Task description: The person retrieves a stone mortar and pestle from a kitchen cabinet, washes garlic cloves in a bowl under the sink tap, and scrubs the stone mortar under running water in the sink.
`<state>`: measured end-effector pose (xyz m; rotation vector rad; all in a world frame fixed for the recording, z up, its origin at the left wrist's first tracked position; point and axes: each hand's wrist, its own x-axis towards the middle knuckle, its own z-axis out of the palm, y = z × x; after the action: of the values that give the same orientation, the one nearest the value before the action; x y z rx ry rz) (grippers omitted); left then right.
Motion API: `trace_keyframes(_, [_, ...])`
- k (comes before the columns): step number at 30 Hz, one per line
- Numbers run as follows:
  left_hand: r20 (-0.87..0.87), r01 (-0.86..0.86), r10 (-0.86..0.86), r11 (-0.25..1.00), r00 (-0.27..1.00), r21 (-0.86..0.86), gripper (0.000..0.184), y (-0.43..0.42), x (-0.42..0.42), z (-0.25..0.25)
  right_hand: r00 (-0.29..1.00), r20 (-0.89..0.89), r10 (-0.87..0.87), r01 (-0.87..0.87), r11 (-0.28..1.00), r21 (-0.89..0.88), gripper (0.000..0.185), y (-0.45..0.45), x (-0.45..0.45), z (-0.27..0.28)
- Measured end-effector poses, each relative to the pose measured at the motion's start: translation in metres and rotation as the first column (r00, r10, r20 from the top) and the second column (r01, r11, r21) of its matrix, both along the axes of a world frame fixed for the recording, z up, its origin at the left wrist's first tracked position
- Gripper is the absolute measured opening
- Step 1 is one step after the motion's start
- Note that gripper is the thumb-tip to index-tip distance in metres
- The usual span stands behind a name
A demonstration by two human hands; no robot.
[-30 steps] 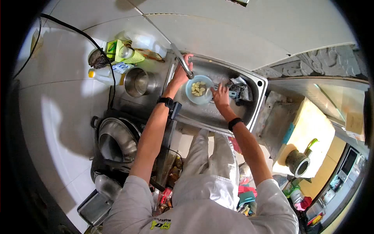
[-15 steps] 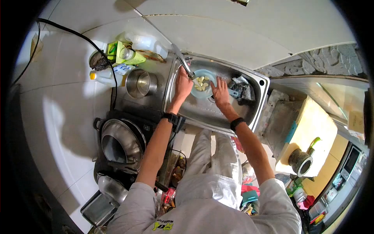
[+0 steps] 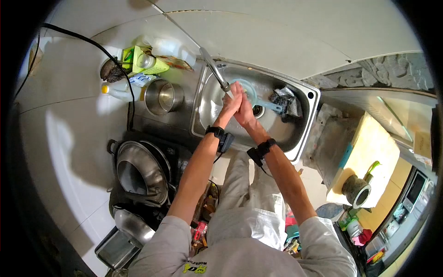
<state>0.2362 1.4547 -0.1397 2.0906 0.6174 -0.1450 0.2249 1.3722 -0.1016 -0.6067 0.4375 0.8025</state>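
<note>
Under the faucet (image 3: 216, 71), my left hand (image 3: 232, 102) and my right hand (image 3: 244, 108) are pressed together, palm to palm. Water seems to run over them from the spout. Just behind them in the steel sink (image 3: 281, 131) sits a light blue bowl with a handle (image 3: 269, 105), mostly hidden by my hands. Its contents cannot be seen now. Whether anything lies between my palms is hidden. A crumpled black and silver plastic bag (image 3: 287, 104) is at the sink's right side.
A steel pot (image 3: 161, 97) stands left of the sink, near bottles (image 3: 121, 90) and a green box (image 3: 146, 62). A large pan (image 3: 140, 171) rests on the stove. At the right, a stone mortar (image 3: 356, 190) stands on a wooden board (image 3: 369, 157).
My right hand has moved left from beside the bowl and met my left hand under the faucet. Earlier the pale pieces in the bowl showed; now my hands cover that part.
</note>
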Motion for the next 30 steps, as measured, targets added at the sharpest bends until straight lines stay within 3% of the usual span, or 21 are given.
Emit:
trace_keyframes(2, [0.184, -0.320, 0.319, 0.947, 0.930, -0.025, 0.037, -0.014, 0.001, 0.001, 0.995, -0.059, -0.079, 0.089, 0.975, 0.201, 0.042, 0.004, 0.003, -0.001])
trace_keyframes(3, [0.212, -0.427, 0.437, 0.899, 0.874, -0.094, 0.036, -0.016, -0.001, 0.004, 0.995, -0.059, -0.079, 0.089, 0.976, 0.201, 0.042, 0.005, 0.004, -0.003])
trace_keyframes(6, [0.084, -0.499, 0.604, 0.722, 0.793, -0.479, 0.033, -0.021, -0.011, 0.014, 1.000, 0.020, -0.002, -0.001, 0.988, 0.153, 0.038, 0.005, 0.008, -0.011])
trace_keyframes(7, [0.011, -0.492, 0.624, 0.627, 0.781, -0.604, 0.033, -0.021, -0.016, 0.017, 0.998, 0.042, -0.054, 0.043, 0.972, 0.230, 0.036, 0.003, 0.011, -0.015])
trace_keyframes(8, [-0.052, -0.479, 0.632, 0.529, 0.773, -0.700, 0.032, -0.020, -0.019, 0.019, 0.988, -0.094, -0.118, 0.151, 0.835, 0.530, 0.033, 0.002, 0.012, -0.019])
trace_keyframes(9, [-0.104, -0.459, 0.627, 0.436, 0.772, -0.774, 0.031, -0.018, -0.022, 0.021, 0.957, -0.281, -0.077, 0.272, 0.584, 0.765, 0.031, 0.002, 0.012, -0.023])
trace_keyframes(10, [-0.151, -0.442, 0.621, 0.347, 0.769, -0.827, 0.030, -0.018, -0.023, 0.020, 0.916, -0.397, 0.061, 0.357, 0.328, 0.875, 0.028, 0.002, 0.013, -0.026])
trace_keyframes(11, [-0.166, -0.407, 0.610, 0.280, 0.774, -0.870, 0.030, -0.015, -0.025, 0.018, 0.987, -0.126, -0.095, 0.151, 0.800, 0.580, 0.026, 0.003, 0.014, -0.029])
trace_keyframes(12, [-0.186, -0.370, 0.598, 0.200, 0.780, -0.907, 0.029, -0.013, -0.026, 0.017, 0.979, 0.193, -0.058, 0.054, 0.998, 0.028, 0.024, 0.004, 0.015, -0.032])
trace_keyframes(14, [-0.170, -0.241, 0.586, 0.045, 0.793, -0.969, 0.027, -0.010, -0.025, 0.013, 0.963, 0.270, 0.006, -0.009, 1.000, 0.012, 0.019, 0.002, 0.018, -0.040])
trace_keyframes(17, [-0.094, 0.062, 0.555, -0.256, 0.826, -0.965, 0.025, -0.010, -0.016, 0.000, 0.999, -0.014, -0.031, 0.031, 0.999, 0.023, 0.009, 0.008, 0.011, -0.014])
trace_keyframes(19, [-0.007, 0.270, 0.532, -0.441, 0.847, -0.856, 0.024, -0.012, -0.007, -0.004, 0.994, 0.098, -0.038, 0.024, 0.990, 0.141, 0.007, 0.013, 0.018, -0.042])
trace_keyframes(20, [0.012, 0.301, 0.530, -0.463, 0.848, -0.834, 0.024, -0.014, -0.004, -0.003, 0.978, 0.201, -0.055, 0.002, 0.966, 0.257, 0.004, 0.013, 0.019, -0.054])
trace_keyframes(21, [0.029, 0.328, 0.526, -0.486, 0.850, -0.810, 0.023, -0.016, 0.000, -0.002, 0.988, -0.129, 0.082, -0.034, 0.941, 0.338, 0.003, 0.008, 0.026, -0.021])
trace_keyframes(23, [-0.047, 0.066, 0.544, -0.185, 0.838, -0.980, 0.019, -0.020, 0.000, 0.025, 0.996, -0.089, 0.024, 0.018, 0.898, 0.440, 0.003, 0.015, 0.025, -0.056])
trace_keyframes(24, [-0.106, -0.225, 0.581, 0.136, 0.807, -0.965, 0.015, -0.021, -0.002, 0.035, 0.998, -0.055, -0.041, 0.065, 0.841, 0.537, 0.005, 0.021, 0.023, -0.084])
trace_keyframes(26, [-0.167, -0.166, 0.537, -0.050, 0.827, -0.985, 0.011, -0.011, -0.009, 0.007, 0.994, -0.028, -0.110, 0.103, 0.771, 0.629, 0.006, 0.020, 0.018, -0.107])
trace_keyframes(27, [-0.224, -0.262, 0.605, -0.027, 0.764, -0.965, 0.009, -0.010, -0.010, 0.018, 0.906, 0.423, 0.004, -0.074, 0.986, 0.149, 0.020, 0.016, 0.021, -0.112])
trace_keyframes(28, [-0.250, -0.311, 0.641, -0.020, 0.725, -0.950, 0.008, -0.009, -0.011, 0.018, 0.758, 0.612, 0.223, -0.093, 0.967, -0.238, 0.018, 0.014, 0.024, -0.089])
trace_keyframes(29, [-0.273, -0.360, 0.676, -0.013, 0.684, -0.933, 0.008, -0.007, -0.013, 0.017, 0.487, 0.724, 0.488, -0.042, 0.841, -0.539, 0.017, 0.012, 0.028, -0.051])
trace_keyframes(30, [-0.327, -0.432, 0.763, -0.070, 0.557, -0.899, 0.019, -0.007, -0.016, 0.012, 0.185, 0.721, 0.668, 0.067, 0.723, -0.688, 0.016, 0.007, 0.031, -0.008])
